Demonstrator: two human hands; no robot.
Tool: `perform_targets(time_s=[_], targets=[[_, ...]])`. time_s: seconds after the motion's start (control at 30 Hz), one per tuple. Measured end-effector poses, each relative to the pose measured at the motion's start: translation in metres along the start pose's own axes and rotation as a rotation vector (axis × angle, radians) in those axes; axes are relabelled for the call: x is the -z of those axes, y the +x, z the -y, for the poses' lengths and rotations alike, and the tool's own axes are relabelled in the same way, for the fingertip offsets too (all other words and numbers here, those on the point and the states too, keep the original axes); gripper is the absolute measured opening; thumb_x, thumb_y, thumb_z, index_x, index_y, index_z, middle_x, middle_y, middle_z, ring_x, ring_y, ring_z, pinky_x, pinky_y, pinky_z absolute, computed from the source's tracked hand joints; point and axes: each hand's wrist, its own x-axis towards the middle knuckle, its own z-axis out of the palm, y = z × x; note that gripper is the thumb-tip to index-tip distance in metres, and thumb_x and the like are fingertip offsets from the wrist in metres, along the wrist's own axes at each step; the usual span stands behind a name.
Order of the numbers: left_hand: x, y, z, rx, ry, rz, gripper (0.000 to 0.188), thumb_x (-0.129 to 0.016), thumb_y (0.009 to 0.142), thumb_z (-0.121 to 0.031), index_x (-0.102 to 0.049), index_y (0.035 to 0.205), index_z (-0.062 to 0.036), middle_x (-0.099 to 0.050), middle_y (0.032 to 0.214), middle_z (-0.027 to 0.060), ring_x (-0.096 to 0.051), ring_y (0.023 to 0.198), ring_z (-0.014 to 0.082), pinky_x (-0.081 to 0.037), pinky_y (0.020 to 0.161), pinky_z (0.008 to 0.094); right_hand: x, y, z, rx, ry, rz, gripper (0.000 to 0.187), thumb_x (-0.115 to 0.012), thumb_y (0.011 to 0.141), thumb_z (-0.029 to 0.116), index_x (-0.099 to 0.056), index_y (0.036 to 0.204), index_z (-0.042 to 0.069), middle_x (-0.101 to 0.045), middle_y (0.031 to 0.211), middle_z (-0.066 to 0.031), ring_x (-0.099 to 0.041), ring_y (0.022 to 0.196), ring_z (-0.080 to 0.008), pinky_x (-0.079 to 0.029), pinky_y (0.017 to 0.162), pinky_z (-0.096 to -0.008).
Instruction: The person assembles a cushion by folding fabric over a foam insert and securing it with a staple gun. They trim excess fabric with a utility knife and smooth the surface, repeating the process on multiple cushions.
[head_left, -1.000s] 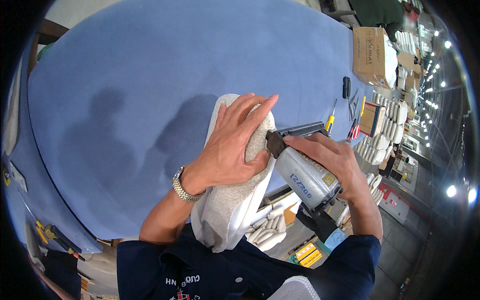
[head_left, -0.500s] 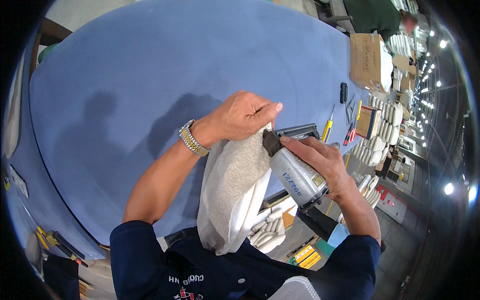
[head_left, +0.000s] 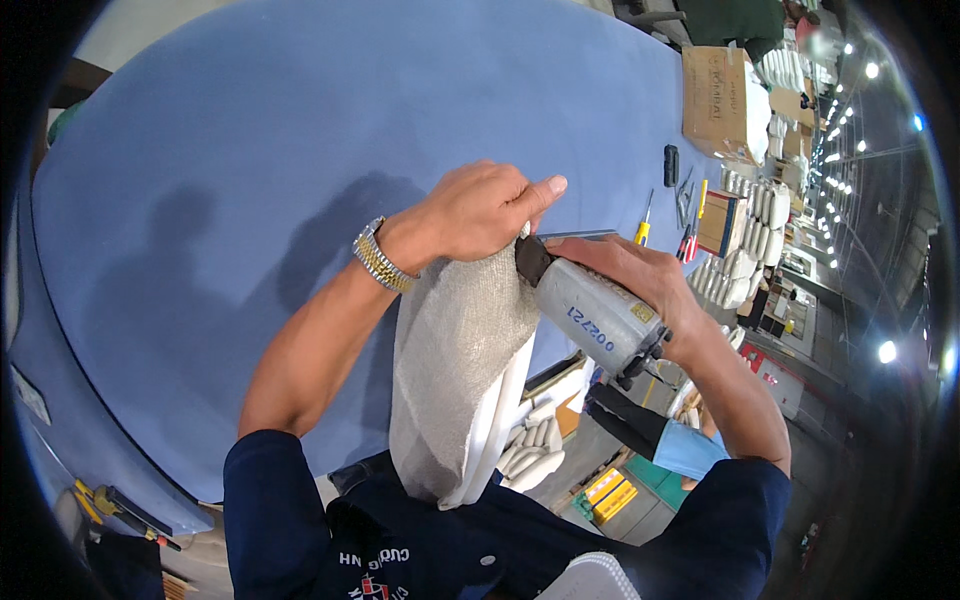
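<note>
My left hand (head_left: 485, 212), a metal-banded watch (head_left: 382, 258) on its wrist, is closed on the upper edge of a light grey, fabric-covered cushion (head_left: 450, 350). The cushion stands upright against my front, with white material showing along its right side. In my right hand (head_left: 650, 290) is a grey staple gun (head_left: 597, 315), held tilted. Its dark nose (head_left: 532, 260) meets the cushion's upper right edge, just below my left hand. Fingers wrap over the tool's far side, and its handle is mostly hidden.
A blue cloth-covered table (head_left: 240, 120) spreads ahead. On its right side lie a yellow-handled screwdriver (head_left: 643, 230), red-handled pliers (head_left: 688, 245), a black object (head_left: 671, 165) and a cardboard box (head_left: 715, 100). Beyond are stacked pale cushions (head_left: 765, 225) and a person in light blue (head_left: 690, 448).
My right hand has turned the staple gun; its long dark magazine, seen before, is now mostly hidden. The nose stays at the cushion's edge. My left hand keeps its grip. The view has shifted slightly.
</note>
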Motion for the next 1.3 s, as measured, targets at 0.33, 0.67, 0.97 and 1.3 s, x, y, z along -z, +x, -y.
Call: perform_targets(time_s=[0.33, 0.67, 0.97, 1.3], targets=[[0.007, 0.019, 0.027, 0.060, -0.216, 0.121, 0.075, -0.043, 0.105, -0.060, -0.072, 0.071, 0.0002, -0.054, 0.055, 0.0096, -0.054, 0.058, 0.0215, -0.046, 0.065, 0.0378, -0.001, 0.003, 0.002, -0.029, -0.034, -0.022, 0.078, -0.079, 0.069, 0.013, -0.056, 0.144, 0.011, -0.068, 0.127, -0.0169, -0.069, 0.112, -0.0353, -0.054, 0.098, -0.0405], [0.003, 0.033, 0.024, 0.031, 0.008, 0.196, 0.058, -0.050, 0.100, -0.041, -0.065, 0.066, 0.0036, -0.047, 0.054, 0.0129, -0.044, 0.054, 0.0215, -0.042, 0.062, 0.0420, 0.012, 0.008, 0.003, -0.028, -0.123, 0.038, 0.076, -0.079, 0.069, 0.014, -0.057, 0.142, 0.011, -0.070, 0.117, -0.0135, -0.069, 0.102, -0.0326, -0.056, 0.091, -0.0406], [0.001, 0.028, 0.022, -0.020, 0.031, 0.165, 0.060, -0.045, 0.103, -0.041, -0.060, 0.065, 0.0032, -0.044, 0.054, 0.0123, -0.043, 0.056, 0.0217, -0.042, 0.064, 0.0395, 0.000, 0.004, -0.012, 0.012, 0.001, -0.051, 0.079, -0.081, 0.066, 0.014, -0.057, 0.141, 0.010, -0.071, 0.121, -0.0150, -0.069, 0.107, -0.0365, -0.055, 0.093, -0.0410], [0.002, 0.012, 0.017, 0.094, -0.013, -0.081, 0.065, -0.041, 0.106, -0.046, -0.068, 0.070, -0.0003, -0.061, 0.063, 0.0106, -0.055, 0.063, 0.0200, -0.047, 0.072, 0.0365, -0.015, -0.004, -0.024, 0.139, -0.055, -0.210, 0.084, -0.085, 0.060, 0.008, -0.059, 0.139, 0.012, -0.070, 0.123, -0.0141, -0.069, 0.108, -0.0382, -0.054, 0.095, -0.0388]])
